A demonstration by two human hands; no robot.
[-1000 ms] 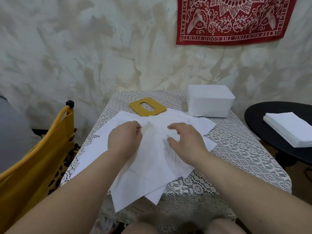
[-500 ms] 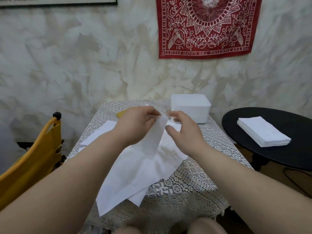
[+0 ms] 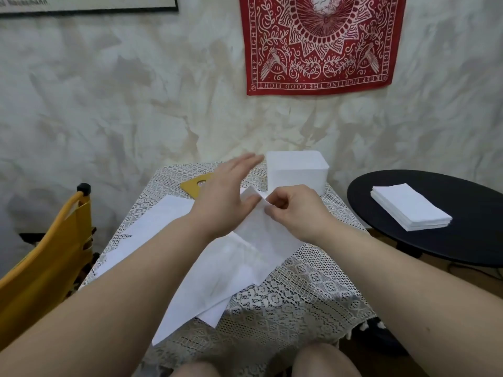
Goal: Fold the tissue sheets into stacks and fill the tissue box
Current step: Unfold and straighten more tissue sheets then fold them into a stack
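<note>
My right hand (image 3: 298,212) is pinching the top corner of a tissue sheet (image 3: 261,235), lifting it off the loose sheets (image 3: 168,221) that are lying spread over the lace-covered table (image 3: 299,295). My left hand (image 3: 226,197) is hovering flat beside it, fingers straight, holding nothing. The white tissue box (image 3: 296,170) is sitting at the table's far edge, its yellow lid (image 3: 194,185) lying to its left. A folded stack (image 3: 408,206) is resting on the black side table (image 3: 462,240).

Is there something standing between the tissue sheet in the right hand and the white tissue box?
Nothing visible. The right hand pinches the sheet just before the tissue box; the open left hand is beside.
</note>
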